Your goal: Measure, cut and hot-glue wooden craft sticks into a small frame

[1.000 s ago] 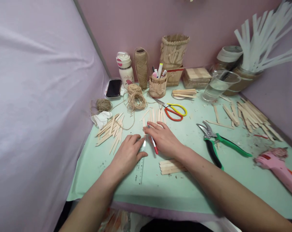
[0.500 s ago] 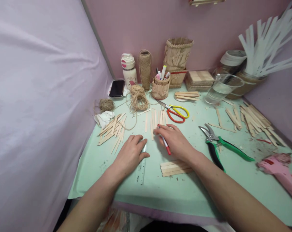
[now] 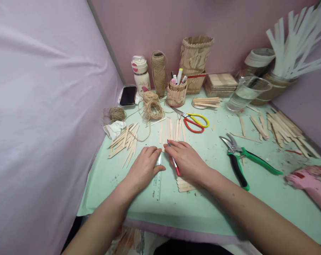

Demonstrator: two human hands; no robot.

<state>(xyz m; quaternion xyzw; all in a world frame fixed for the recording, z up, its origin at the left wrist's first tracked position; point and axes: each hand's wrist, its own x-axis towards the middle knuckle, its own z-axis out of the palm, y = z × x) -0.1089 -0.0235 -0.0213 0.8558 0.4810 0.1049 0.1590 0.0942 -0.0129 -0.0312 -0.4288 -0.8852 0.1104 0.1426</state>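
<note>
My left hand [image 3: 144,166] rests palm down on a clear plastic ruler [image 3: 157,179] lying on the mint-green table cover [image 3: 219,198], fingers flat and pressing it. Close to its right, my right hand [image 3: 185,159] is closed around a red pen [image 3: 174,163], the tip pointing away toward a row of wooden craft sticks [image 3: 172,129] laid side by side just beyond both hands. Under my right wrist lies a small stack of craft sticks [image 3: 185,185], partly hidden.
Left pile of cut sticks [image 3: 124,141], twine coils [image 3: 151,106], phone [image 3: 128,95], bottle [image 3: 140,74], pen cup [image 3: 176,92]. Yellow-red scissors [image 3: 193,122] behind, green-handled pruners [image 3: 240,157] right, pink glue gun [image 3: 310,182] far right, loose sticks [image 3: 282,129], water cup [image 3: 247,94].
My right hand with the red pen pulled back from the stick row toward the ruler and my left hand. The left hand stayed on the ruler. The view shifted slightly.
</note>
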